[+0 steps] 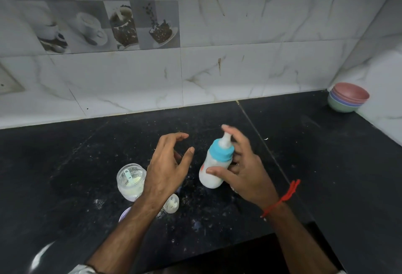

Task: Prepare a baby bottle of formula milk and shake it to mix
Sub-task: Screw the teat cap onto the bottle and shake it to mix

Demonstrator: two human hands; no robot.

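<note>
Baby bottle (212, 165) sits just right of frame centre, tilted w/ teat leaning up-right. Clear body filled w/ white milk nearly to the neck, blue screw collar (223, 151), pale translucent teat (225, 139) on top, small red mark on body's left side. Bottom end is low over the black countertop (326, 154); can't tell if it touches.

Right hand (243, 169) has the bottle: thumb crosses front of the body, forefinger reaches up behind the teat, other fingers curl behind collar and body. Bottle lies on the hand's left side, mostly outside the palm. Red thread (282, 197) tied at right wrist.

Left hand (167, 165) is left of bottle, apart from it, fingers loosely spread and bent, holding nothing.

Lower left of centre: open clear jar (130, 181), partly behind left wrist, w/ pale powder at bottom and a light-blue scoop (128, 174) inside. Just below the wrist, small clear cap (171, 203) on counter; a lilac lid edge (125, 213) peeks out left of the forearm. Far right, in the corner: stack of bowls (348, 97), pink on top, then blue, green; contents not visible.
</note>
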